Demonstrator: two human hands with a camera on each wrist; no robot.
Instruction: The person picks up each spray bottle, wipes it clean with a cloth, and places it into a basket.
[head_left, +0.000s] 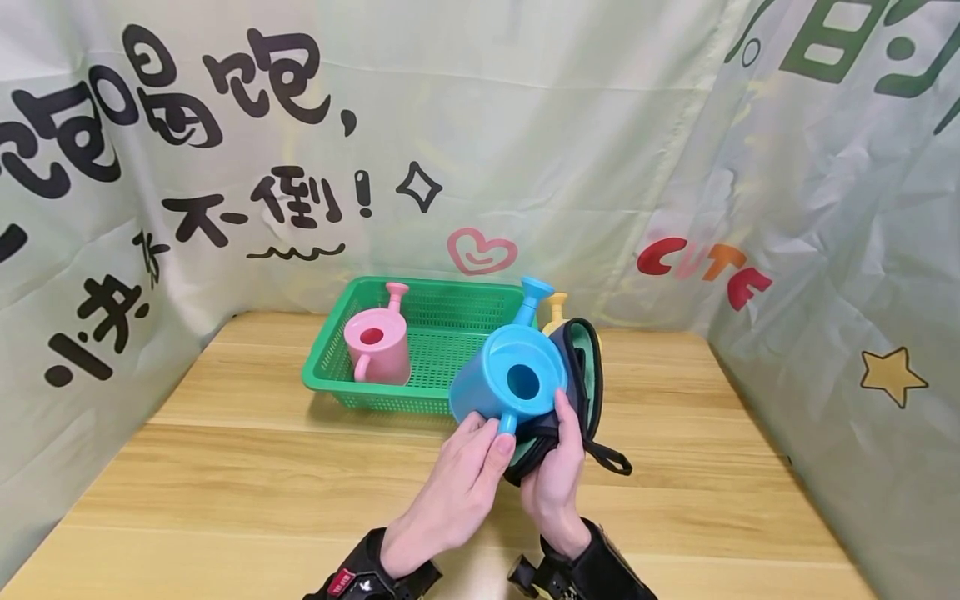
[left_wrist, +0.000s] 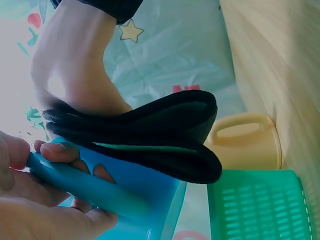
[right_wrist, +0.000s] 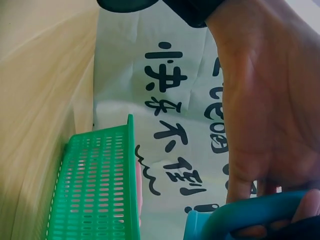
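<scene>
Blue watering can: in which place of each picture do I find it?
Head: the blue watering can is just right of centre.
Left wrist: the can, lower left, partly hidden.
Right wrist: part of the can, bottom right.
Shared landmark: green basket, central in head, lower right in left wrist, lower left in right wrist.

Yellow can (head_left: 557, 310) mostly behind dark pouch (head_left: 591, 367); blue can (head_left: 502, 362) partly hides green basket (head_left: 330, 386).

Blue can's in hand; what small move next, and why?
Probably slide the folded cloth along the blue can: the right hand holds it against the can's side, while the left hand grips the handle, so the can seems steady.
</scene>
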